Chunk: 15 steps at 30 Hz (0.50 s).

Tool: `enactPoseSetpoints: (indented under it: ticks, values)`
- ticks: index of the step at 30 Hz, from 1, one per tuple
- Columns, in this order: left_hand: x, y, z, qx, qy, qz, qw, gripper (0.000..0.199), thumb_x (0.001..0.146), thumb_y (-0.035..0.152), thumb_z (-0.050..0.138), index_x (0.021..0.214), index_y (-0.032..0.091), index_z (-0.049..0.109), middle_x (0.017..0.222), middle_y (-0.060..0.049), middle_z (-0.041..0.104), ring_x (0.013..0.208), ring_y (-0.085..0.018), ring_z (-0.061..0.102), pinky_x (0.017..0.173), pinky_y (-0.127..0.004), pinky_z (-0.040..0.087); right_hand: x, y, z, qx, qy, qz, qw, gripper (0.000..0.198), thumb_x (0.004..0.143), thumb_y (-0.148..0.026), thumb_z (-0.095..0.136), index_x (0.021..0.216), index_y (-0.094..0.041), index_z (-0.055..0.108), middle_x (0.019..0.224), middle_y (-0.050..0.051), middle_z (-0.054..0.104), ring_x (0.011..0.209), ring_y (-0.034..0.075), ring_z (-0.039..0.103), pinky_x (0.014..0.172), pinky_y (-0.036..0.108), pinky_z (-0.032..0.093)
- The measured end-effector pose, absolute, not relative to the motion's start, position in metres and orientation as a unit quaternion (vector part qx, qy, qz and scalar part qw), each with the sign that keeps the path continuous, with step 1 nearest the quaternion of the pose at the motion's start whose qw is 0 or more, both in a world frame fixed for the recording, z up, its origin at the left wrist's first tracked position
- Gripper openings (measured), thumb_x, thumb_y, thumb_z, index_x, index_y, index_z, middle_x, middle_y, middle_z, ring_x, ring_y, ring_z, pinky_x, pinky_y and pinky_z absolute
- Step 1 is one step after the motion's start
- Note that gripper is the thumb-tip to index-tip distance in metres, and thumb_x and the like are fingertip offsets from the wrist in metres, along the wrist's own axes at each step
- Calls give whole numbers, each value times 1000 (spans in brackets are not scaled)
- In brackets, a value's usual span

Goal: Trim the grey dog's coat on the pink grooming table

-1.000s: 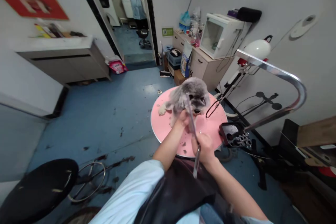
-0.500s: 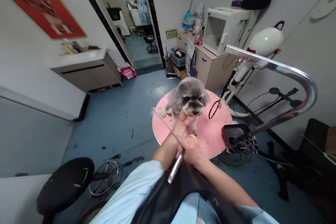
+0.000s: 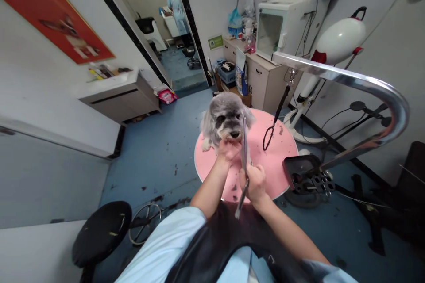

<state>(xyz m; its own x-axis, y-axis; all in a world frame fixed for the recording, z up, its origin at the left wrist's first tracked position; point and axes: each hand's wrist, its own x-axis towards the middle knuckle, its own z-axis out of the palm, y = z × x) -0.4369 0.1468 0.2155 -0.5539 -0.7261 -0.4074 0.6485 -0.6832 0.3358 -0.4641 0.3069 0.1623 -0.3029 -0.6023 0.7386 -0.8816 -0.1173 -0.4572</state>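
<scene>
My left hand cups the schnauzer's chin on the pink table; my right hand, fingers closed, grips the comb upright beside its muzzle.

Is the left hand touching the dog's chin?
Touching. The head view shows the left hand cupped directly under the dog, its fingers pressed into the chin fur.

Single head-worn camera looking forward and down from above person's chest, wide-angle lens bending walls and doorway at edges. Forearms entering from bottom centre; left hand and right hand sitting mid-frame, close to lens. Round pink grooming table with grey dog lying just beyond hands. Doorway and second room showing far at top. No second view sharing scene.
</scene>
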Motion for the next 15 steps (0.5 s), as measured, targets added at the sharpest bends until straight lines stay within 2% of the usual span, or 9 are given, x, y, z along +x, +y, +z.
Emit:
enactPoseSetpoints:
  ticks: [5,8,11,15]
  values:
    - [-435,147,207,242,-138,-893,352,19,83,31,75,73,17,66,77,-7,75,77,-20,72,83,-35,60,-487,309,140,496,-709,477,156,31,97,-16,47,118,-12,70,70,4,69,60,18,59,72,35,42]
    - [-433,147,190,300,-176,-881,321,24,79,33,82,76,16,66,75,-6,72,69,-18,68,73,-31,56,-484,312,124,498,-698,496,136,30,97,-19,50,117,-13,71,67,4,67,62,19,60,77,36,45]
    - [-430,149,185,316,-182,-868,338,20,78,27,82,76,17,64,72,-2,68,65,-14,62,66,-27,50,-482,312,104,456,-740,494,27,35,97,-25,48,121,-14,71,74,6,71,69,22,65,79,37,48]
    - [-425,152,201,301,-205,-863,351,17,71,19,80,73,17,64,73,-4,68,69,-17,62,66,-28,50,-494,317,69,288,-819,449,-211,37,95,-29,42,117,-17,70,87,9,76,79,26,69,69,33,49]
